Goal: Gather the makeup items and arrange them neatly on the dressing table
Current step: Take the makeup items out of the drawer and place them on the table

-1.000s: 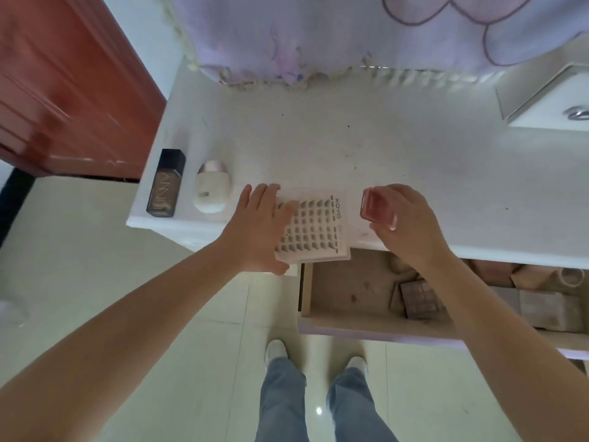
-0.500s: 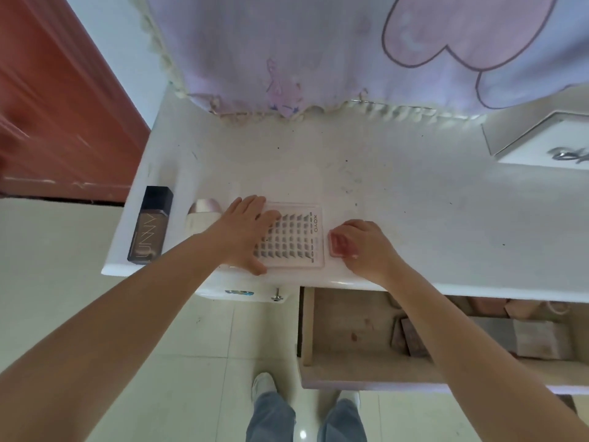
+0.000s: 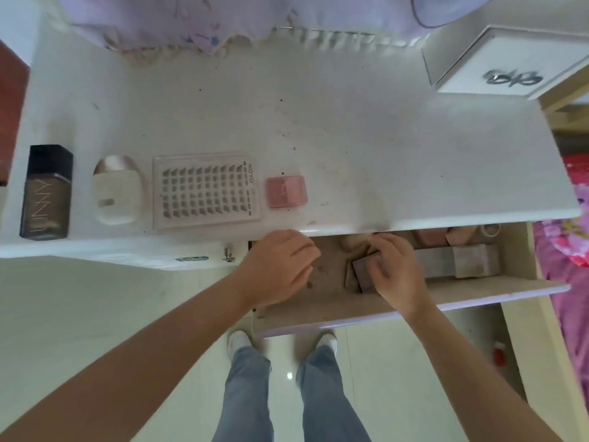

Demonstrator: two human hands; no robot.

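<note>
Along the front of the white dressing table [image 3: 318,122] lie, left to right, a dark foundation bottle [image 3: 46,193], a white compact with a rose cap [image 3: 117,189], a clear lash tray [image 3: 205,193] and a small pink compact [image 3: 287,191]. Below, in the open drawer [image 3: 350,311], my right hand [image 3: 395,266] has its fingers on a brownish square palette [image 3: 366,271]; whether it grips it is unclear. My left hand [image 3: 280,266] hangs loosely curled over the drawer's left part, holding nothing.
Deeper in the drawer sit pinkish boxes [image 3: 430,237] and a grey box [image 3: 475,260]. A white box with a silver bow [image 3: 510,65] stands at the table's back right. A lilac cloth [image 3: 223,20] hangs along the back edge. Pink bedding [image 3: 570,250] lies at the right.
Both hands left the table top and dropped into the drawer. The lash tray and the pink compact now lie released on the table. The view shifted right and down.
</note>
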